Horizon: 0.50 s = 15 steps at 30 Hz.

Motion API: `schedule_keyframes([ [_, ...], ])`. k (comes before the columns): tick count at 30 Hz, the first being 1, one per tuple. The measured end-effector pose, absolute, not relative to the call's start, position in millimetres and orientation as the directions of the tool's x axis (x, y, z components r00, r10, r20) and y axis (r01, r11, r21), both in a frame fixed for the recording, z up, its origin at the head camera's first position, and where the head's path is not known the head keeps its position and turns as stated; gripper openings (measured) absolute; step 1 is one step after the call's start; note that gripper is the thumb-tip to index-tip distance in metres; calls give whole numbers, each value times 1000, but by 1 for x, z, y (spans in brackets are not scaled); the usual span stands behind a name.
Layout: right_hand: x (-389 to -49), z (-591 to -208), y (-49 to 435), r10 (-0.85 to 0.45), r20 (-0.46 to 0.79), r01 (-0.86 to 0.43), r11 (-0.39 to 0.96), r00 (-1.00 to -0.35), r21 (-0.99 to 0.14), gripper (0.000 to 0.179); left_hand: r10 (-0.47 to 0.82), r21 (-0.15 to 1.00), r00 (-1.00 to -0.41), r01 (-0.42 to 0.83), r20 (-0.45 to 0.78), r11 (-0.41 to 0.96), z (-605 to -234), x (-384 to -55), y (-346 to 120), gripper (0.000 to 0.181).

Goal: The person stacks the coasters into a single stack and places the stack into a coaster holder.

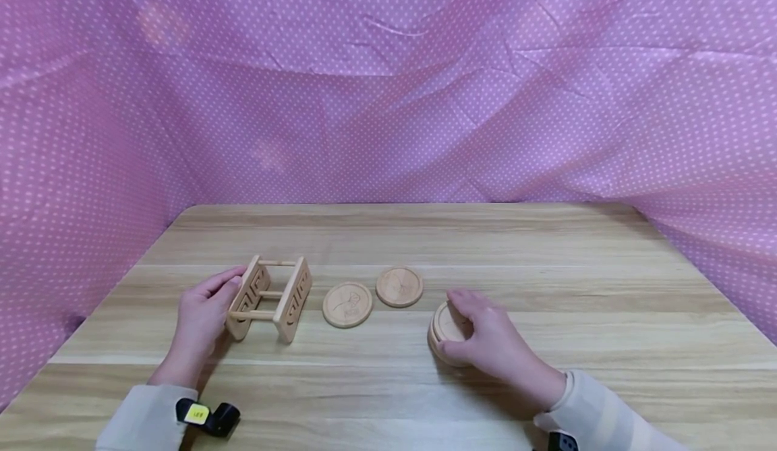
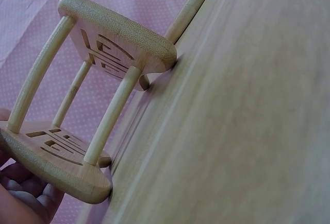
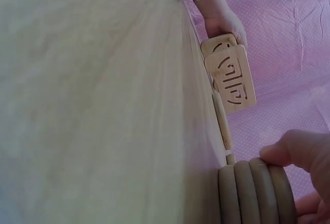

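Note:
A wooden coaster rack (image 1: pixel 295 296), with two carved side panels joined by round rods, stands on the table at the left. My left hand (image 1: pixel 206 309) grips its left panel; the left wrist view shows curled fingers (image 2: pixel 33 188) behind that panel. Farther right, my right hand (image 1: pixel 488 333) is over a stack of several round wooden coasters (image 1: pixel 446 326). Thumb and fingers pinch the stack's upper edge, around the top coaster (image 3: pixel 282 193); whether lower ones are held too is hidden. In the right wrist view the coasters lie flat against each other.
Two loose round coasters with engraved pictures, a left one (image 1: pixel 347 305) and a right one (image 1: pixel 399 286), lie flat between the rack and the stack. The wooden table (image 1: pixel 388 383) is bordered by a pink dotted curtain (image 1: pixel 388 100) at the back and sides.

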State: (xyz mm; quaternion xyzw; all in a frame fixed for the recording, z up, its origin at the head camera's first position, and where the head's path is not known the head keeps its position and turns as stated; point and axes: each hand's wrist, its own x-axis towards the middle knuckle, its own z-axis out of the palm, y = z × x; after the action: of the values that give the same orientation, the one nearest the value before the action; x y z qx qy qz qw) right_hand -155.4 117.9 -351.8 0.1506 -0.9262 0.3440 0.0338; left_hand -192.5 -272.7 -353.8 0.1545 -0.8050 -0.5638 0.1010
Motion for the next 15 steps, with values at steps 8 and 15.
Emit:
schedule_keyframes([
  [8, -153, -348, 115, -272, 159, -314, 781, -949, -539, 77, -368, 937, -930, -144, -18, 318, -352, -189, -271, 43],
  [15, -152, -345, 113, -269, 146, -306, 804, -952, -511, 73, -372, 941, -928, -138, -14, 310, -351, -187, -271, 43],
])
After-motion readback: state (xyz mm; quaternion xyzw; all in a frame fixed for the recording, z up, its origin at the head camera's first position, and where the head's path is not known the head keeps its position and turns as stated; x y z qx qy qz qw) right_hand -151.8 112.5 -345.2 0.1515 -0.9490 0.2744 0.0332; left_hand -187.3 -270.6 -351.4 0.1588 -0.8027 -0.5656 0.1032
